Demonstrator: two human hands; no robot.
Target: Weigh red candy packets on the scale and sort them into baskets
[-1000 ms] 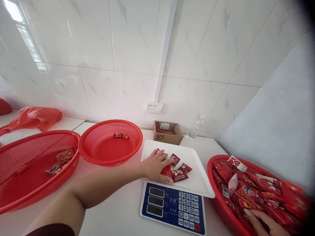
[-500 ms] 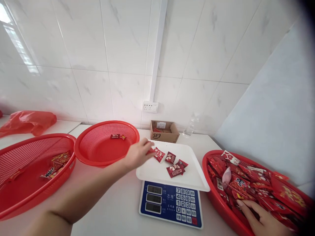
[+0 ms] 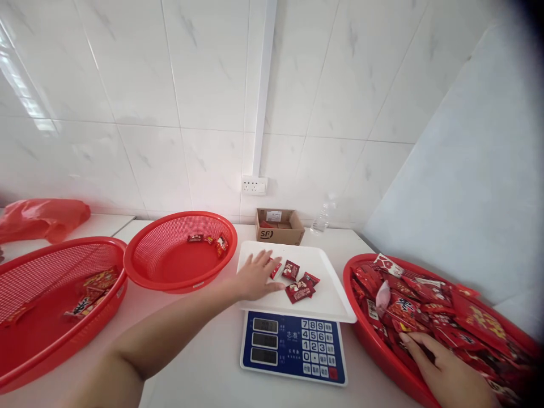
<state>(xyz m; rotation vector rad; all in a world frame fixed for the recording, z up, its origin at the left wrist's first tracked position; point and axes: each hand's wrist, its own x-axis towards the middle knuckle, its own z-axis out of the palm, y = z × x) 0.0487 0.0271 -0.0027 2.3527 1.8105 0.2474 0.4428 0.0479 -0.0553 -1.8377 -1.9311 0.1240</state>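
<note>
My left hand (image 3: 256, 277) is spread open over the left part of the white scale tray (image 3: 327, 309), its fingers partly covering a red-and-white snack packet (image 3: 275, 268). Several dark red snack packets (image 3: 300, 291) lie in the middle of the tray, right of the hand. Below the tray shows the scale's blue keypad panel (image 3: 293, 347). My right hand (image 3: 450, 371) reaches into the right red basket (image 3: 355, 300), which is heaped with red packets. Its thumb and forefinger pinch at the edge of a red packet with a yellow patch (image 3: 403, 327); the other fingers are hidden.
A round red basket (image 3: 170, 283) with a few packets stands left of the tray. Another red basket (image 3: 85, 334) sits at the far left. A small cardboard box (image 3: 279, 233) and a clear plastic bottle (image 3: 321, 218) stand by the tiled wall. A red plastic bag (image 3: 51, 218) lies back left.
My left hand has opened from a closer grip and spread lower over the tray. Another packet now shows at the right side of the round basket. My right hand stays nearly in place.
</note>
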